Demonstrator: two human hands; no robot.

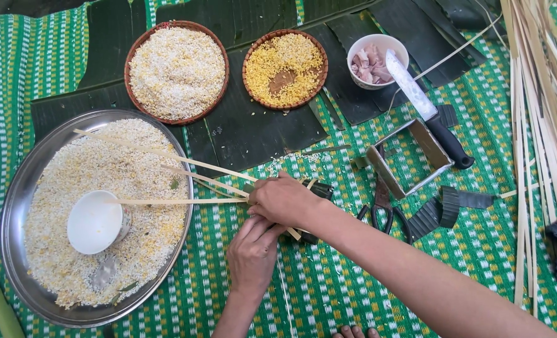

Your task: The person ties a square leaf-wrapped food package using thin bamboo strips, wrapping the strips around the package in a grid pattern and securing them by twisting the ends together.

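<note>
A small parcel wrapped in dark green leaf (316,191) lies on the green woven mat, mostly hidden under my hands. My right hand (285,200) reaches across from the right and presses on top of it, gripping pale bamboo strips (178,181) that fan out leftward over the metal tray. My left hand (253,250) comes up from below, fingers against the parcel's near side under the right hand.
A round metal tray (15,188) of rice holds a white bowl (94,222). Behind stand a basket of rice (177,72), a basket of yellow beans (285,69) and a bowl of meat (372,62). A knife (425,109), square metal mould (410,156), scissors (382,209) and bamboo strips (541,125) lie right.
</note>
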